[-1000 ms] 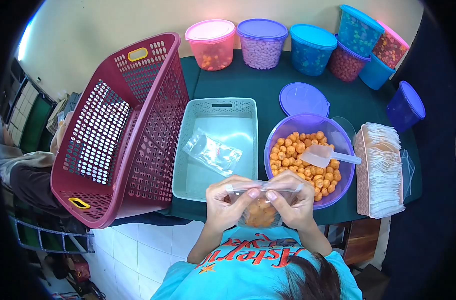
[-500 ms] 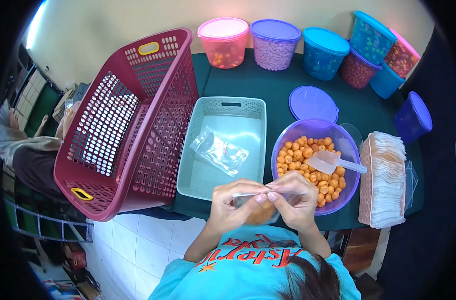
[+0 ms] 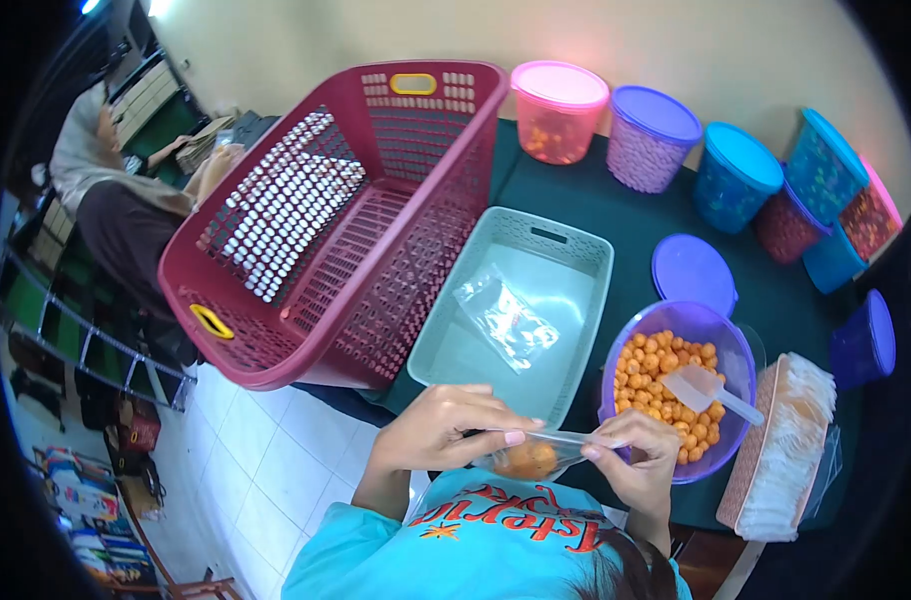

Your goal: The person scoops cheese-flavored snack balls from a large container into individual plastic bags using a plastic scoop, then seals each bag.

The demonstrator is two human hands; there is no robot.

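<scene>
Between my hands hangs a small clear bag [image 3: 528, 461] with orange balls inside. My left hand [image 3: 454, 430] pinches the left end of its top edge, and my right hand [image 3: 636, 452] pinches the right end. The top edge is stretched nearly straight. Just beyond my right hand stands a purple tub [image 3: 741, 372] of orange balls [image 3: 666, 385], with a translucent scoop [image 3: 711, 392] lying on them. A pale green tray [image 3: 456, 352] past my left hand holds flat clear bags [image 3: 506, 318].
A maroon basket [image 3: 396, 240] stands at the left. Lidded tubs [image 3: 656, 138] line the back. A purple lid [image 3: 694, 274] lies behind the open tub. At the right, a pink basket [image 3: 761, 440] holds stacked bags [image 3: 801, 440]. Another person [image 3: 126, 215] sits at the far left.
My hands have moved apart along the bag's top edge, which now shows stretched between them. The whole view has shifted and tilted, so the table's things appear further right and lower.
</scene>
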